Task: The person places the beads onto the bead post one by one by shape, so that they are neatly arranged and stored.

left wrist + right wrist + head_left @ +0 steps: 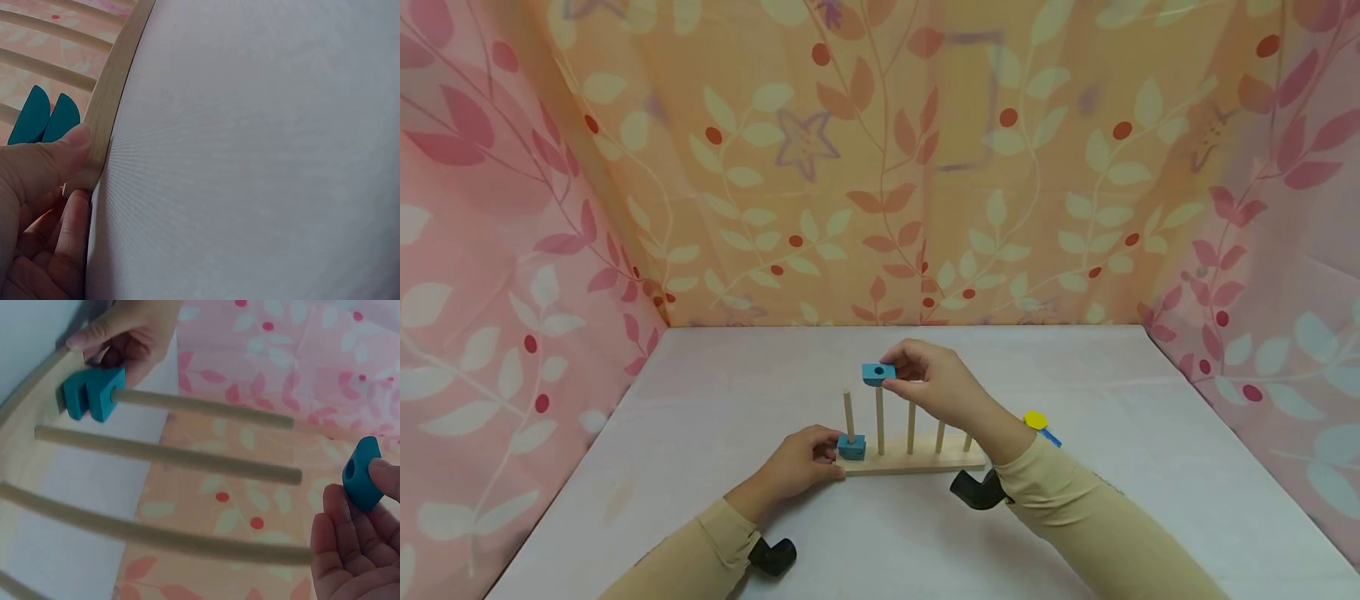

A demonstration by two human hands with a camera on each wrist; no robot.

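A wooden base [917, 463] [111, 81] carries several upright pegs [911, 429] [169, 455] in a row. Two blue blocks [852, 448] [103, 394], rounded on one side, sit stacked on the leftmost peg. My left hand [797, 460] [37, 181] [140, 331] grips the base's left end, its thumb beside the stack. Between thumb and fingertips, my right hand [943, 385] [356, 550] pinches another blue block [872, 373] [364, 478]; it is over the second peg's tip in the head view, with its hole visible. Whether it touches that peg, I cannot tell.
A yellow hexagonal piece [1035, 419] with a blue strip [1051, 437] lies on the white table [662, 417] beyond my right forearm. Black wrist mounts [773, 557] hang below both sleeves. Patterned cloth [880, 167] stands behind and at both sides.
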